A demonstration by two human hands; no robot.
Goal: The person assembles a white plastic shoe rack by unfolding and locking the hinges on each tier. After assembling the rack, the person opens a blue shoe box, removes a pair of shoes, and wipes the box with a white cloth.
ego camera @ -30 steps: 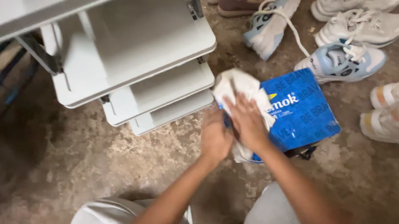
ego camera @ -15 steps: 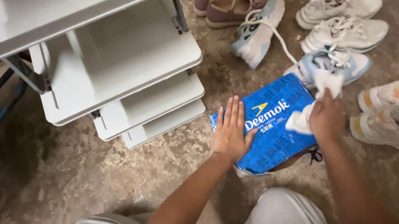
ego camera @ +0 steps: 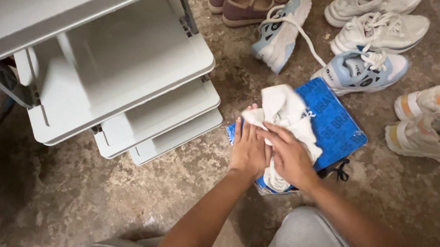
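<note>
A person crouches on a rough, mottled concrete floor (ego camera: 75, 195), seen from above. In the middle lies a flat, glossy blue shoebox (ego camera: 329, 122), its corners square. A soft, crumpled white cloth (ego camera: 290, 113) covers the box's near left half. The left hand (ego camera: 248, 151) lies flat with fingers straight and together, pressing the box's left edge beside the cloth. The right hand (ego camera: 289, 158) rests on the cloth, fingers loosely spread and curled onto the fabric. To the left, just beside the box, stands a smooth grey metal shelf rack (ego camera: 124, 63) with stepped tiers. On the far side and right, white and pale-blue laced sneakers (ego camera: 361, 72) crowd close. Bare floor opens near and left.
</note>
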